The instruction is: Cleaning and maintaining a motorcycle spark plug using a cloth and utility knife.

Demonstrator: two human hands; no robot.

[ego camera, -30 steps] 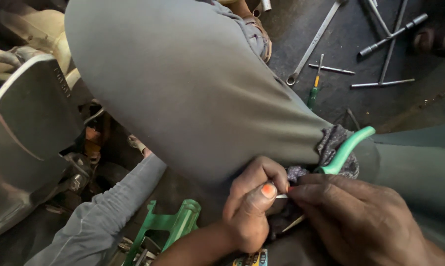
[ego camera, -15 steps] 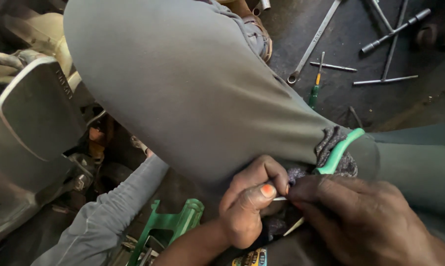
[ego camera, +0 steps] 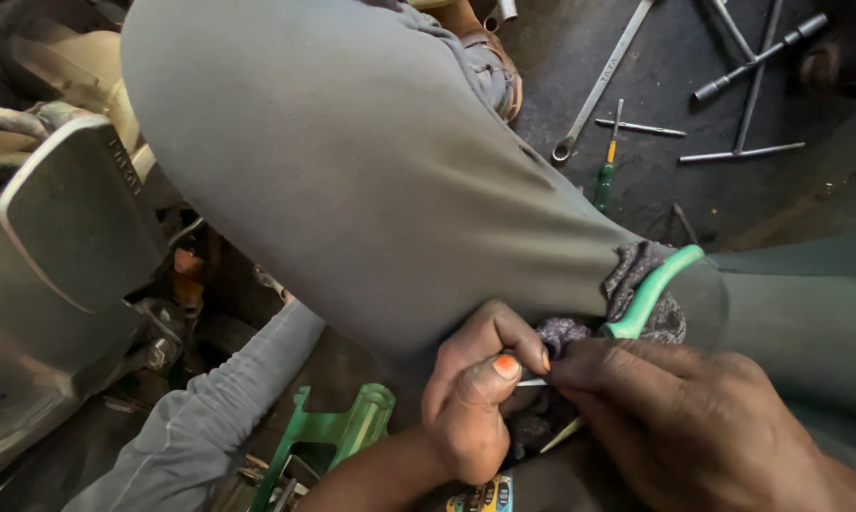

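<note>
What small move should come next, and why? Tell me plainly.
Probably keep the left hand pinching the thin pale pin and ease it a little further into the dark rag. Both hands meet there: the right hand grips the green-handled tool against the rag over the grey knee, and the pin's tip is hidden, so a slow push seems safest.

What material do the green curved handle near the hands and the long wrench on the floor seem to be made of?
Green handle: probably plastic or rubber coating, smooth with an even matte colour. Long wrench: likely steel, bare grey metal with a dull sheen, lying on the dark floor.
</note>
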